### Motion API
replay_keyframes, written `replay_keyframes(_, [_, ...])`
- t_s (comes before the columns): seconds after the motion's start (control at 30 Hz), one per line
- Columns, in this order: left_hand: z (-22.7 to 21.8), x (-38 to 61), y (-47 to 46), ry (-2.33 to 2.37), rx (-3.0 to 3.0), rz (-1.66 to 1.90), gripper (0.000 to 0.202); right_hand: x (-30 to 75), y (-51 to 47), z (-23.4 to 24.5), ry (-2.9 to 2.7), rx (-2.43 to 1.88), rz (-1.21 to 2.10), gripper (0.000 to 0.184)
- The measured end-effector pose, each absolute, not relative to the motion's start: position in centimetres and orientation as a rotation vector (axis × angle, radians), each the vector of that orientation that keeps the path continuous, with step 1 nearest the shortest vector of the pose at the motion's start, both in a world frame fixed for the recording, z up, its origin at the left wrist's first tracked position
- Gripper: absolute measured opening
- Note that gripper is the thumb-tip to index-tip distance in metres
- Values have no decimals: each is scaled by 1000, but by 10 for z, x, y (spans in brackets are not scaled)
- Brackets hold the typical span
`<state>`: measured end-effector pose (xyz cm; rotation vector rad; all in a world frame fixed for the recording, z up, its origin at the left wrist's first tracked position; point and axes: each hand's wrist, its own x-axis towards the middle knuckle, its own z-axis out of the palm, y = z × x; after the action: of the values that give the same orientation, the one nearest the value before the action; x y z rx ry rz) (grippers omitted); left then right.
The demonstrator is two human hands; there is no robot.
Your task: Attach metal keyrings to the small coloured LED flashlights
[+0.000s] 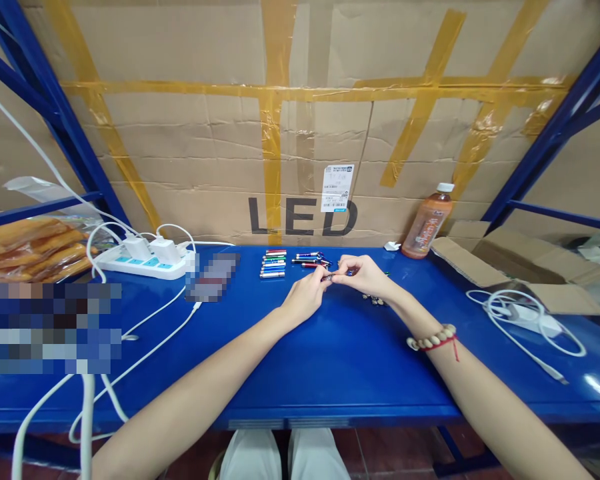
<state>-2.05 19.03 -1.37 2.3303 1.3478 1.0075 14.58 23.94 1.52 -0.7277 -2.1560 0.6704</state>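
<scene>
My left hand (305, 295) and my right hand (363, 275) meet over the middle of the blue table. Both are closed, their fingertips pinched on a small dark metallic piece (330, 278). Its kind is too small to make out. Just beyond and left of my hands, several small colored metal tubes (273, 265) lie side by side in a column. More slim metal tubes (307, 256) lie loosely behind my fingers, partly hidden. Below my right hand sits a little pile of small metal parts (375, 301), partly covered by the wrist.
A white power strip (145, 261) with plugs and cables and a blurred phone (214, 277) are at left, near bagged orange items (35, 243). A drink bottle (427, 223), an open cardboard box (510, 263) and a coiled white cable (530, 320) are at right. Taped cardboard (205, 147) stands behind.
</scene>
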Motion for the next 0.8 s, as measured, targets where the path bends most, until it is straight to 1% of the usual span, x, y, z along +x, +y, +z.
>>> replay_keyframes(0.27, [-15, -19, 190, 1454, 2373, 1043, 4, 141, 236, 13, -2079, -941, 793, 39])
replay_keyframes(0.5, [-14, -17, 191, 1601, 2381, 1006, 9, 138, 235, 15, -2042, -1003, 878, 42])
replay_keyframes(0.8, [-8, -13, 190, 1604, 2271, 1052, 19, 150, 244, 21, -2073, -1012, 647, 43])
